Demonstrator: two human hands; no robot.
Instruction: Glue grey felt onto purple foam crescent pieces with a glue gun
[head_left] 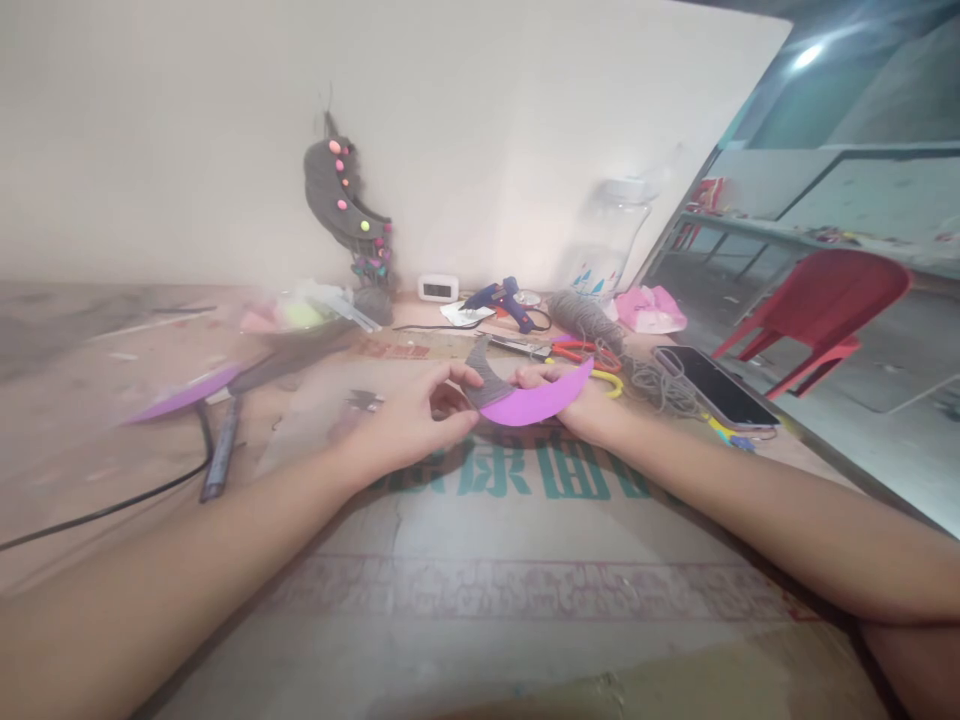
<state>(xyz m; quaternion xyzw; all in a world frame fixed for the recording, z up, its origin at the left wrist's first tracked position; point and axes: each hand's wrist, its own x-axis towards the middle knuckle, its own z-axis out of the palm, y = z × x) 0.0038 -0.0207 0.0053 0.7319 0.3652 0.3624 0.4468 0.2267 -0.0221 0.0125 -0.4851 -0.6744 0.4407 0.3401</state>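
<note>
A purple crescent cut-out [536,403] is held up over the table, with one half wrapped in grey yarn [489,374]. My left hand [416,415] pinches the wrapped part between thumb and forefinger. From behind the bare purple half, my right hand [592,405] grips the crescent, its fingers partly hidden by it. Just beyond lie scissors with orange handles [581,352] and a yellow-handled tool [607,382]. A wound bundle of grey yarn [589,318] rests past my right hand, with loose strands trailing toward a phone [716,385].
A blue glue gun [504,300], a small white clock [438,288] and a clear bottle [609,235] stand along the wall. A decorated grey crescent [330,190] hangs there. To the left lie a marker [220,455] and a black cable [112,508]. A red chair [832,300] stands at right.
</note>
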